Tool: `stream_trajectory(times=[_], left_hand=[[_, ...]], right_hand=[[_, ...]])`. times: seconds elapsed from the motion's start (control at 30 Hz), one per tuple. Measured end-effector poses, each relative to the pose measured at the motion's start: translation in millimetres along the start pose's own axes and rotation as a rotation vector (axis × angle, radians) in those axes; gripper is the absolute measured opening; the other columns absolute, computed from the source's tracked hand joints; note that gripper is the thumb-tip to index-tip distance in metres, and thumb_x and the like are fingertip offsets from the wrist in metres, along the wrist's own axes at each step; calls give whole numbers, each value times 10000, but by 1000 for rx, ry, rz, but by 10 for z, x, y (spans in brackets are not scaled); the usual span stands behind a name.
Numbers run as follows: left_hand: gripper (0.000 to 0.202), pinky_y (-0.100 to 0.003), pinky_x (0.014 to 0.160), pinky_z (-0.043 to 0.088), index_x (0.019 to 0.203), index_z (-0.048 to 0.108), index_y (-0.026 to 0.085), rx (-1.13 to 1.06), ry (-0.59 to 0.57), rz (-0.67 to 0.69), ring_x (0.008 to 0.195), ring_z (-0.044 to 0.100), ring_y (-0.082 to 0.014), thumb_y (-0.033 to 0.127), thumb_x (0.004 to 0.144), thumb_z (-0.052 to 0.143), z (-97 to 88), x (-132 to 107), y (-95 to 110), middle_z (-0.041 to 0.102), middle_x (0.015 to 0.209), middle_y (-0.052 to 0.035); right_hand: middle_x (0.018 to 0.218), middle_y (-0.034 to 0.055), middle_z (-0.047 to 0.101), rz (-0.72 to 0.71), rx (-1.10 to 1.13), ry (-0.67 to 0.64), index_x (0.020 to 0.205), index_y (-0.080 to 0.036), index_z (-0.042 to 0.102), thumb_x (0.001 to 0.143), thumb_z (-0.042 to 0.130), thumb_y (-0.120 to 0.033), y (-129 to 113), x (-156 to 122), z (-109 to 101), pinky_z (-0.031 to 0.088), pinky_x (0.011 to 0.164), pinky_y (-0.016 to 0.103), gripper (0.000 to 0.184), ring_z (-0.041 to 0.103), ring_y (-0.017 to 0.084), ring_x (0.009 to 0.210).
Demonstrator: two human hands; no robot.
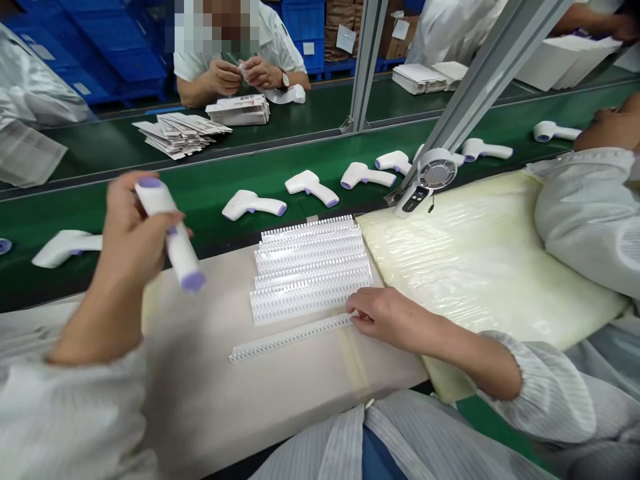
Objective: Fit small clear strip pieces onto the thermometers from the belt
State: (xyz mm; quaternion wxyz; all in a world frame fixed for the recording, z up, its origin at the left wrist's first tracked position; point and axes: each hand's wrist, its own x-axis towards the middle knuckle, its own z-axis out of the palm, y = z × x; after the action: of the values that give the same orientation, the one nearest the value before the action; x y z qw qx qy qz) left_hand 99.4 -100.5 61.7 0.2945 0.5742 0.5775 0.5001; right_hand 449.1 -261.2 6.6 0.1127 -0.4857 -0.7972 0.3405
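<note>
My left hand is wrapped round a white infrared thermometer with purple ends, lifted above the left side of the work surface. With fingers pinched together, my right hand is at the right end of a single white toothed strip. Its fingertips cover that end, so any small part between them is hidden. Just beyond this strip lie several similar white strips, set side by side in rows on the beige board.
Several white thermometers lie along the green conveyor belt. A small fan is by the slanted metal post. Yellowish plastic sheeting covers the right side. Co-workers sit opposite and at right, with folded cartons across the belt.
</note>
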Motion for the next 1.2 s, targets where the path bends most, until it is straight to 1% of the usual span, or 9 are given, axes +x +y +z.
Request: stream_trajectory(times=[0.07, 0.1, 0.17, 0.27, 0.5, 0.63, 0.83, 0.97, 1.2], left_hand=[[614, -380, 662, 626, 1229, 493, 285, -249, -152, -133, 839, 639, -221, 169, 689, 760, 169, -595, 226, 621, 1036, -16], [533, -341, 609, 608, 1206, 505, 297, -336, -222, -179, 835, 646, -226, 211, 742, 753, 255, -870, 307, 642, 1043, -32], [505, -325, 587, 589, 1259, 463, 326, -441, -365, -273, 776, 653, -218, 300, 830, 728, 416, -1308, 390, 669, 960, -34], [516, -320, 622, 582, 1306, 404, 332, -515, -487, -372, 700, 662, -185, 372, 887, 701, 631, -1628, 343, 668, 924, -16], [453, -302, 669, 586, 1183, 480, 298, -557, -495, -486, 1024, 612, -227, 376, 840, 765, 985, -1671, 85, 565, 1188, -43], [479, -280, 666, 542, 1232, 469, 312, -544, -517, -500, 864, 578, -174, 396, 857, 755, 1039, -1733, 81, 558, 1052, -16], [375, -246, 695, 450, 1225, 487, 309, -573, -561, -475, 771, 496, -125, 371, 913, 684, 1118, -1931, 271, 529, 982, 12], [352, -251, 718, 431, 1221, 508, 294, -600, -532, -444, 811, 484, -138, 298, 890, 627, 1156, -1990, 344, 536, 1031, 1], [374, -284, 789, 431, 1257, 515, 294, -540, -525, -442, 1045, 510, -208, 310, 886, 568, 1161, -1989, 351, 530, 1230, -28]], right_hand=[[872, 81, 733, 0, -57, -36, 891, -178, 694, 883, 587, -54, -9, 28, 23, 455, 664, 312, 164, 667, 229, 743], [869, 82, 730, 0, -83, -51, 870, -178, 684, 886, 583, -48, -12, 38, 33, 444, 659, 309, 166, 664, 228, 742], [836, 78, 716, -1, -119, -68, 816, -181, 659, 891, 572, -38, -20, 51, 56, 416, 643, 305, 184, 646, 220, 721], [774, 67, 687, -1, -126, -67, 749, -188, 621, 880, 575, -24, -32, 61, 95, 381, 624, 305, 215, 610, 211, 676], [726, 22, 674, 50, 18, -54, 727, -185, 605, 823, 593, -24, -3, -106, 77, 395, 604, 275, 188, 591, 165, 639], [724, -2, 672, 162, 586, 63, 767, -197, 656, 838, 651, -136, -12, -188, -14, 453, 602, 261, 94, 604, 149, 649], [949, 29, 688, 45, 1178, 392, 738, -220, 725, 759, 822, -279, -243, 96, 14, 543, 680, 289, 115, 653, 176, 834], [923, 17, 657, 78, 1277, 473, 685, -229, 727, 752, 804, -224, -364, 220, 165, 494, 576, 258, 103, 598, 142, 728], [911, 17, 645, 63, 1252, 526, 694, -245, 745, 751, 792, -193, -362, 219, 239, 484, 617, 266, 90, 599, 162, 787]])
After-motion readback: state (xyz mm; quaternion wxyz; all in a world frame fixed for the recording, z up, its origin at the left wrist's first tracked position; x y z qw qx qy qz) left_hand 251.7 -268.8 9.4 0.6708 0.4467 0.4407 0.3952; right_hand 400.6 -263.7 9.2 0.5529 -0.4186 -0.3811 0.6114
